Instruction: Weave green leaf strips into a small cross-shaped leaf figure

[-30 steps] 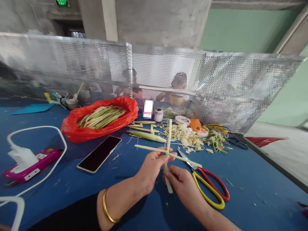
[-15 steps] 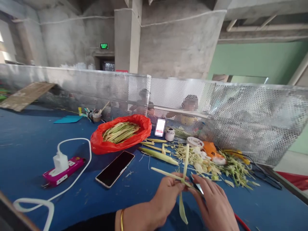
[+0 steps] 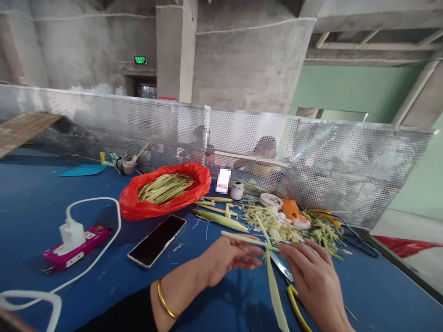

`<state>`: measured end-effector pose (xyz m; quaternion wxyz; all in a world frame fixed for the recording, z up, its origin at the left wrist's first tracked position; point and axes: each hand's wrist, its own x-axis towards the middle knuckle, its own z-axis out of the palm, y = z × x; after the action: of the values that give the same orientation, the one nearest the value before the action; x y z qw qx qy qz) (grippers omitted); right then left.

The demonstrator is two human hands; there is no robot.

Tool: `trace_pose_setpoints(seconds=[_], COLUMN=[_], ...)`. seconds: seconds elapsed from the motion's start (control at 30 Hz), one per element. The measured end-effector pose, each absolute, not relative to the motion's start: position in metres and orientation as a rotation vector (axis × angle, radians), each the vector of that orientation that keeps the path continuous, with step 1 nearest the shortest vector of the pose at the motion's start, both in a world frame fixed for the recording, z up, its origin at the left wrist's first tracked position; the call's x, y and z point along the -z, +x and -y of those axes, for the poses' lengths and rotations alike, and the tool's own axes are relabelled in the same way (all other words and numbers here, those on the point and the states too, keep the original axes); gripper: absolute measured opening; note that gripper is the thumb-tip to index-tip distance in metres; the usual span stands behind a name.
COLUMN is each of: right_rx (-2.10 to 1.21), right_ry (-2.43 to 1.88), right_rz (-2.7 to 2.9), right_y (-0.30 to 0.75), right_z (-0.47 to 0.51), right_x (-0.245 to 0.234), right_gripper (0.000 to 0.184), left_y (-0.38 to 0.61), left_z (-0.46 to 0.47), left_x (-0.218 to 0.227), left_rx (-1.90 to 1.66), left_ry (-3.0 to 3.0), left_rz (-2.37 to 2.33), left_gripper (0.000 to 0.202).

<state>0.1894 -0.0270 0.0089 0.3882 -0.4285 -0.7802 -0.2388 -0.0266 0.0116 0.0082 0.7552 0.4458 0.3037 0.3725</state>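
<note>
Pale green leaf strips [image 3: 276, 288], joined at a small knot into a cross shape, hang in front of me. One end is pinched between the thumb and fingers of my right hand [image 3: 313, 276]. My left hand [image 3: 224, 258] is beside the knot, its fingers stretched and apart; one strip runs along the top of it. Below my right hand are yellow-handled scissors [image 3: 295, 306], blades pointing toward the knot. The right hand partly covers them, so I cannot tell whether it touches them. A pile of leaf scraps [image 3: 254, 214] lies just beyond the hands.
A red plastic bag [image 3: 129, 210] of leaf strips stands back left, with a dark phone [image 3: 157, 242] before it. A pink power strip [image 3: 78, 246] trails a white cable on the left. A white jar [image 3: 237, 191] and a tape roll [image 3: 271, 200] stand before the perforated metal partition [image 3: 346, 166].
My left hand has loosened from the knot and spread its fingers. The right hand now pinches a strip near the knot. More of the scissors shows. The view has swung slightly right.
</note>
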Motion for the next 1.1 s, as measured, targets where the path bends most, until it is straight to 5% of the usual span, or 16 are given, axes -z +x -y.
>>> trace_pose_setpoints(seconds=[0.23, 0.5, 0.67, 0.97, 1.1], right_rx=[0.532, 0.456, 0.118, -0.722, -0.555], right_ry=[-1.002, -1.050, -1.127, -1.363, -1.292], right_rz=[2.119, 2.204, 2.118, 1.731, 1.572], right_y=[0.178, 0.171, 0.172, 0.167, 0.161], right_z=[0.033, 0.035, 0.039, 0.037, 0.049], right_x=[-0.015, -0.012, -0.018, -0.008, -0.013], right_gripper=[0.031, 0.033, 0.019, 0.027, 0.022], left_y=[-0.037, -0.021, -0.015, -0.003, -0.002], left_z=[-0.020, -0.002, 0.010, 0.033, 0.028], left_x=[-0.010, -0.007, -0.011, -0.001, -0.001], left_rx=[-0.460, -0.602, -0.627, -0.365, -0.397], left_ry=[0.839, 1.133, 1.322, 1.505, 1.391], left_rz=[-0.568, -0.795, -0.901, -0.876, -0.973], left_gripper=[0.059, 0.038, 0.030, 0.024, 0.024])
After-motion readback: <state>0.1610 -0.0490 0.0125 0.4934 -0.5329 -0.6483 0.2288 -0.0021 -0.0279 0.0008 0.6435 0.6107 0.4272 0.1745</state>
